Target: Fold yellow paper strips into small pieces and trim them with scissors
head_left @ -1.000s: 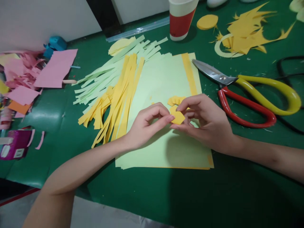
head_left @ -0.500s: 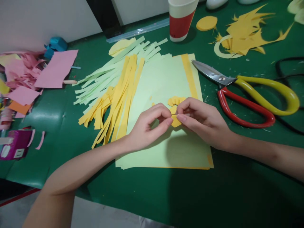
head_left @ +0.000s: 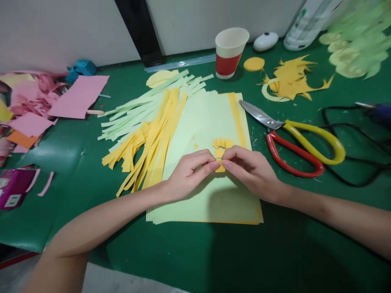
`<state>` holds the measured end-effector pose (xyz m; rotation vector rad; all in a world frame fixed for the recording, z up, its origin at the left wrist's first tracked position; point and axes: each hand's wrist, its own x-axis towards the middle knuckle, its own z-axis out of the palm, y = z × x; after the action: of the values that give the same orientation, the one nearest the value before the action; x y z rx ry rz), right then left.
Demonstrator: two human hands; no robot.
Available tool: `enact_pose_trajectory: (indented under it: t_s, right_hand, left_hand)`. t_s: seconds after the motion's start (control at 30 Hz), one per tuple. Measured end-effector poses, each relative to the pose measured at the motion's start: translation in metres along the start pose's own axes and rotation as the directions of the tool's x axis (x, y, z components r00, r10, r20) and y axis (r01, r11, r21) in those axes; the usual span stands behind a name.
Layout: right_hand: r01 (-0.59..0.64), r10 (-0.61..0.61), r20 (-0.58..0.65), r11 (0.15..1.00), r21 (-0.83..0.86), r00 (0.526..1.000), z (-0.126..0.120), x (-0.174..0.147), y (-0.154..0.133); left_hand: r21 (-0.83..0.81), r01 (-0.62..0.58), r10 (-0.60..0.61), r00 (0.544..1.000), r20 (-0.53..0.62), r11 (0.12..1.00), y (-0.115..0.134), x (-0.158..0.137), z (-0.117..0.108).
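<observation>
Between my two hands is a small yellow paper piece (head_left: 220, 166), pinched at its edges just above a stack of pale green paper (head_left: 186, 203). The thumb and fingers of my left hand (head_left: 195, 173) grip its left side. On its right side, my right hand (head_left: 250, 171) pinches it the same way. Several small cut yellow pieces (head_left: 222, 143) lie on the sheets just beyond my fingertips. Long yellow paper strips (head_left: 165, 130) and pale green strips (head_left: 134, 106) lie across the left of the stack. My fingers partly hide the held piece.
Scissors (head_left: 275, 124) with one red and one yellow handle lie right of the stack. A paper cup (head_left: 229, 55), yellow scraps (head_left: 293, 77) and a black cord (head_left: 345, 181) are farther back and right. Pink paper (head_left: 79, 95) and a purple box (head_left: 15, 187) lie at left.
The camera view has tilted up, showing more of the table's back, including green paper shapes and a bottle. Both hands still pinch the small yellow piece, nearly unmoved on the stack.
</observation>
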<state>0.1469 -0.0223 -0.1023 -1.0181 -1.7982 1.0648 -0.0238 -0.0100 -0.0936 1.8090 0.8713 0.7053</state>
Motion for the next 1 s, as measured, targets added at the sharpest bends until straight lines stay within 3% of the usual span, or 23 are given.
enact_pose_trajectory:
  t_s: [0.2, 0.3, 0.4, 0.47, 0.6, 0.7, 0.87, 0.93, 1.0]
  right_hand:
    - [0.033, -0.039, -0.060, 0.994, -0.105, 0.997, -0.001, 0.000, -0.004]
    - [0.031, -0.058, -0.142, 0.982, -0.186, 0.988, -0.008, 0.006, -0.010]
    - [0.037, -0.105, -0.220, 0.955, -0.296, 0.970, -0.020, 0.015, -0.012]
    - [0.062, -0.159, -0.232, 0.924, -0.377, 0.960, -0.026, 0.020, -0.007]
    - [0.124, -0.207, -0.124, 0.869, -0.479, 0.970, -0.030, 0.021, 0.001]
    - [0.173, -0.217, -0.036, 0.855, -0.488, 0.975, -0.029, 0.017, -0.009]
    - [0.213, -0.242, -0.009, 0.870, -0.444, 0.970, -0.037, 0.013, -0.054]
    - [0.136, -0.139, 0.008, 0.955, -0.264, 0.990, -0.043, 0.003, -0.072]
    - [0.058, -0.068, 0.155, 0.996, 0.071, 0.986, -0.046, -0.018, -0.081]
  left_hand:
    - [0.064, 0.045, -0.053, 0.991, 0.119, 0.997, 0.018, 0.000, -0.006]
    - [0.266, 0.003, -0.035, 0.992, 0.117, 0.964, 0.033, 0.003, -0.021]
    - [0.550, 0.055, -0.062, 0.998, -0.007, 0.833, 0.036, 0.011, -0.045]
    - [0.723, 0.139, -0.087, 0.990, -0.108, 0.677, 0.028, 0.018, -0.063]
    - [0.804, 0.257, -0.058, 0.961, -0.269, 0.536, -0.001, 0.028, -0.091]
    - [0.838, 0.312, -0.064, 0.946, -0.318, 0.447, -0.018, 0.032, -0.100]
    - [0.865, 0.348, -0.115, 0.937, -0.329, 0.362, -0.028, 0.033, -0.102]
    - [0.865, 0.358, -0.137, 0.934, -0.331, 0.352, -0.029, 0.033, -0.102]
    - [0.863, 0.366, -0.150, 0.930, -0.334, 0.347, -0.030, 0.034, -0.101]
